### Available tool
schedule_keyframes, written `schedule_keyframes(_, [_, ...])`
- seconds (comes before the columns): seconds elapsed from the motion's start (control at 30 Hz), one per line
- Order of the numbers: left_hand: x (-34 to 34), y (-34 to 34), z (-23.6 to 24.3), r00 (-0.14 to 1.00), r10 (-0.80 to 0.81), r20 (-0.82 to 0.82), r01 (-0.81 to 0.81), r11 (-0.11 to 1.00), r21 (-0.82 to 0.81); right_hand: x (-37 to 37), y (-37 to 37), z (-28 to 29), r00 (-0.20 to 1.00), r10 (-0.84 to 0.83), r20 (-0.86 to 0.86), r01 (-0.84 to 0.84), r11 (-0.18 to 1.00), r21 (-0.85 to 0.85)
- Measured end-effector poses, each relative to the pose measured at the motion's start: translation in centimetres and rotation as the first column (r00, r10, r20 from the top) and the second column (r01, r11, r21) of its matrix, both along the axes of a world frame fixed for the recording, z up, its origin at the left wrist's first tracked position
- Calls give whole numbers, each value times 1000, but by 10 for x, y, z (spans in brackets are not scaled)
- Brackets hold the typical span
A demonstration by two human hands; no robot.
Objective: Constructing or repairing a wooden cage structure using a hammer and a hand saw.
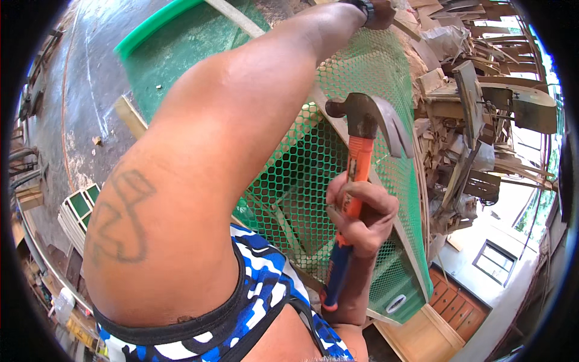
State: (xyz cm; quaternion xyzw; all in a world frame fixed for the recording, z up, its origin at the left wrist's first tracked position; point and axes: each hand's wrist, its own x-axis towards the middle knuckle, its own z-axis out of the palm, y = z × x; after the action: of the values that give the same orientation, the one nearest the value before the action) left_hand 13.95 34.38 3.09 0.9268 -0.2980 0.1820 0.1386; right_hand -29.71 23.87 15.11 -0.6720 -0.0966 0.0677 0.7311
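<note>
My right hand (368, 217) is wrapped round the orange and blue handle of a claw hammer (362, 120). The hammer stands nearly upright, its dark head on top and the claw curving to the right. Behind it, green plastic mesh (295, 193) is stretched over a frame of wooden strips (407, 250). My left arm crosses the view from the lower left, over the frame. At the top edge my left hand (381, 15), with a dark watch at the wrist, is beside the frame's far end and a short wooden piece (406, 29). Its fingers are mostly hidden.
Scrap wood (458, 114) is piled along the right side. A rolled green edge (154, 27) lies at the upper left on the grey floor (96, 72). Pale wooden frames (75, 217) lean at the left. A wooden panel (425, 335) and brown drawers (455, 304) stand lower right.
</note>
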Motion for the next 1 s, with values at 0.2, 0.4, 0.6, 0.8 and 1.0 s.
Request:
schedule_keyframes(0.2, [26, 22, -15, 997, 19, 74, -26, 996, 90, -5, 13, 23, 944, 27, 328, -90, 980, 178])
schedule_keyframes(0.4, [36, 33, -38, 987, -10, 163, -15, 989, 149, 6, 8, 33, 954, 113, 278, -57, 978, -201])
schedule_keyframes(0.6, [0, 4, -8, 999, 32, 3, -32, 999, -9, -8, 2, 16, 986, -81, -144, 87, 995, 42])
schedule_keyframes(0.8, [-30, 43, 35, 1000, 17, -17, -18, 999, -38, -10, -10, 36, 929, -49, 367, 87, 993, -86])
schedule_keyframes(1.0, [-90, 75, 106, 983, -182, -3, 182, 983, -11, -49, -2, 91, 897, -420, 134, 424, 906, 4])
